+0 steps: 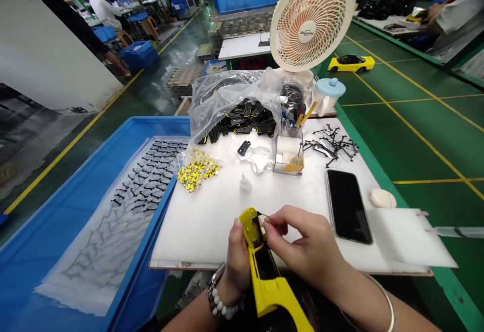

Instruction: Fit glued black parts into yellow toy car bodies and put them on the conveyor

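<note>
Head view shows me both hands low at the near edge of the white table. My left hand is curled around the yellow toy car body, thumb up along its left flank, holding it slanted with its far end raised over the table edge. My right hand is pinched, thumb and forefinger closed on a thin black part that sits right at the top end of the car body; the other fingers are loosely bent. The left wrist wears a bead bracelet, the right a thin bangle.

Just right of my hands a black phone lies flat, with a pale oval object beside it. Farther back stand a small clear box, a bag of yellow pieces, a plastic bag of black parts and a desk fan. A blue tray at the left carries rows of small black parts on a sheet.
</note>
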Demonstrator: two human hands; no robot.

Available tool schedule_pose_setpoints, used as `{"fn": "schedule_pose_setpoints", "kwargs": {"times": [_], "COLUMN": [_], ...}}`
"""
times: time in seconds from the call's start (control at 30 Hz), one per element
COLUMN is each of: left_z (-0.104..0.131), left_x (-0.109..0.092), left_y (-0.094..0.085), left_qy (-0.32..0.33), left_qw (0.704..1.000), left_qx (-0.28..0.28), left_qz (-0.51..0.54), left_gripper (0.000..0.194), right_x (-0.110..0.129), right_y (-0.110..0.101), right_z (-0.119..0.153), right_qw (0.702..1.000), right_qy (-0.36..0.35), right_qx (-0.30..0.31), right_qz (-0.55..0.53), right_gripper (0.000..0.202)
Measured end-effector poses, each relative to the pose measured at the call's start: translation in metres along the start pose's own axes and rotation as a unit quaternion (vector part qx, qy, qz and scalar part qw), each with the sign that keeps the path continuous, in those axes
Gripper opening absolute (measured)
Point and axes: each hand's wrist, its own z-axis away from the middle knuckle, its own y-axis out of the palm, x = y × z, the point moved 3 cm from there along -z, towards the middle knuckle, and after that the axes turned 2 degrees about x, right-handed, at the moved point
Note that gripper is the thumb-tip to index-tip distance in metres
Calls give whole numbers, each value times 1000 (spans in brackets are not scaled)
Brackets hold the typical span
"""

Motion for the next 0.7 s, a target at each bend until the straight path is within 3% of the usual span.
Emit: {"fn": "schedule_pose_setpoints", "kwargs": {"times": [0.3,0.43,0.57,0.7], "left_z": [-4,0,12,19], "left_x": [5,-8,-34,-43], "left_y": [-4,-5,-4,-8], "left_qy": [0,56,167,190], "left_qw": [997,991,929,885], "left_qx": [69,32,19,25], "left_qz": [-18,-120,-329,-425], "left_gripper": [50,48,37,16], "right_x": [5,6,7,10], "right_y": [2,0,-2,-1], "right_z": [6,7,10,10], "right_qw": [998,990,984,983], "right_qy": [-39,-56,-64,-77], "right_qx": [0,25,46,49], "right_qz": [53,123,162,158], "right_gripper": [16,18,19,20]}}
